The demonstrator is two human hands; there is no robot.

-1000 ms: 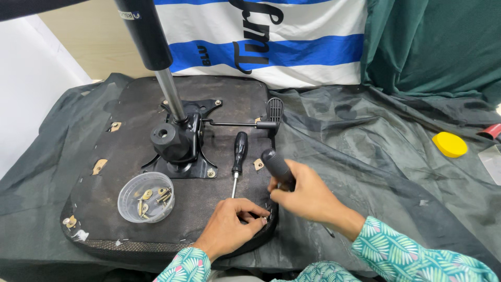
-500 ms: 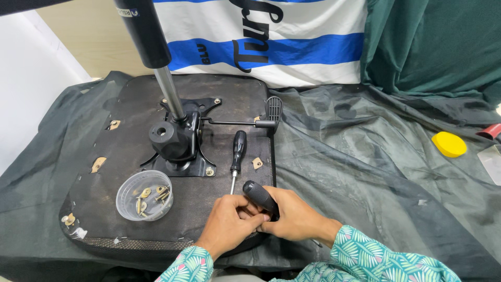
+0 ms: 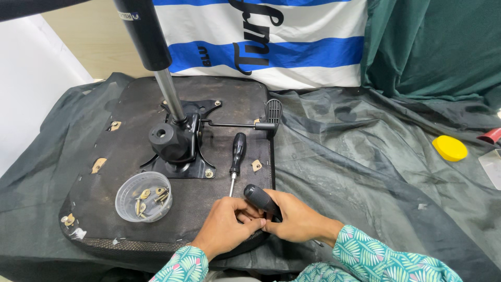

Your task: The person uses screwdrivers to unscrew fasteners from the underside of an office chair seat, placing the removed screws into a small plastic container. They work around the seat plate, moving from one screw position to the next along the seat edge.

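Right hand (image 3: 297, 222) is gripping a black screwdriver handle (image 3: 259, 198), now drawn in low against the near edge of the upturned chair seat (image 3: 229, 94); a second ago it was standing higher and further right. Left hand (image 3: 224, 230) is closing in, fingertips (image 3: 254, 223) pinched beside the tool's tip, hiding what they are holding. Work is settling on one spot at the seat edge. Just beyond the hands a second screwdriver (image 3: 237, 154) is lying; left of them, a clear cup of brass fittings (image 3: 143, 196). Far right on the desk, a yellow disc (image 3: 449, 148).
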